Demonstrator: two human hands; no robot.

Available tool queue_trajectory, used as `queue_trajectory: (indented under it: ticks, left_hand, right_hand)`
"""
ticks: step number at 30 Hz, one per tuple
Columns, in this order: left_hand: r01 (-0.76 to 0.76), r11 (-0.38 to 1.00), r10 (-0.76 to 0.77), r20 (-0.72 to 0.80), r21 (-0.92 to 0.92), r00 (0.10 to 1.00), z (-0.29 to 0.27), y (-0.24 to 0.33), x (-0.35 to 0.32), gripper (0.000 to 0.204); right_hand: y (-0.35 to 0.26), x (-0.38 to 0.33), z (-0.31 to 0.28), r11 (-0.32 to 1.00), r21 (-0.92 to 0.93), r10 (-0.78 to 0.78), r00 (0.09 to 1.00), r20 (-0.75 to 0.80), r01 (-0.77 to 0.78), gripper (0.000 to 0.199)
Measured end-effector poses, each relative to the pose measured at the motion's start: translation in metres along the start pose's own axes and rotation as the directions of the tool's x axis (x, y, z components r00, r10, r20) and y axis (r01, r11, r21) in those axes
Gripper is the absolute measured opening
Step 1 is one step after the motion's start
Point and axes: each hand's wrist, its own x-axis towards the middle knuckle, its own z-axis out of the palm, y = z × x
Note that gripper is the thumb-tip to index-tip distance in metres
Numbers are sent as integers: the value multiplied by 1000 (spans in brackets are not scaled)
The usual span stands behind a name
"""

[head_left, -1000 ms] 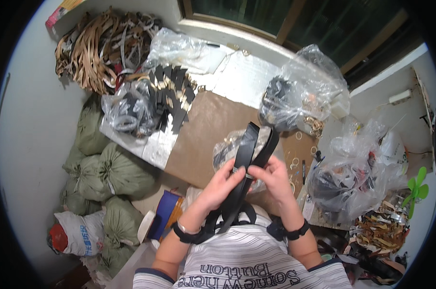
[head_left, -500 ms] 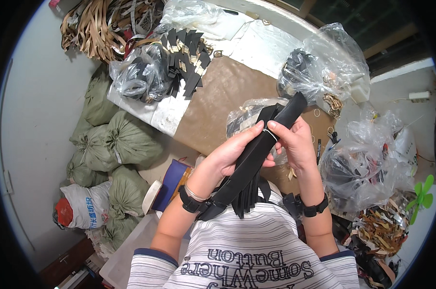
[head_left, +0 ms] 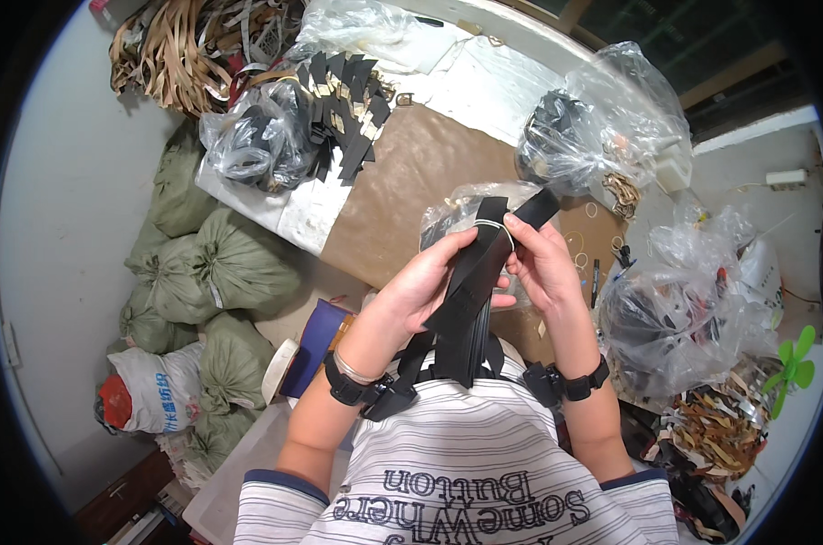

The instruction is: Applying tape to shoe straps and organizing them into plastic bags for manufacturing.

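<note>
In front of my chest I hold a bundle of flat black straps (head_left: 469,304), fanned at its lower end. A thin pale rubber band (head_left: 490,222) loops round it near the top. One strap end (head_left: 533,208) sticks out aslant to the upper right. My left hand (head_left: 427,280) is closed round the bundle's left side, thumb on top just below the band. Pinching the right side at the band is my right hand (head_left: 550,270); whether its fingertips hold the band or only the straps is hidden.
A brown sheet (head_left: 411,182) covers the table. More black straps (head_left: 350,113) lie beside a clear bag (head_left: 262,136) at far left. Clear plastic bags (head_left: 693,291) stand at right, with loose rubber bands (head_left: 577,243) and a black pen (head_left: 596,283) nearby. Green sacks (head_left: 239,263) are piled at left.
The bundle has turned more upright and come slightly nearer me. One strap end now splays apart to the right at the top. My right hand has lowered a little.
</note>
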Motion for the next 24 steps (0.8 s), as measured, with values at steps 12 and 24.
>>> queue_trajectory:
  ticks: [12,24]
  left_hand:
    - [-77,973,99,-97,216,990,3,-8,1,31]
    - [-109,957,160,-178,268,971,-1,-17,2,32]
  right_hand:
    - [23,10,-12,964,223,124,988,96,-143,17]
    - [47,19,-25,822,393,329,907,263,-413,26]
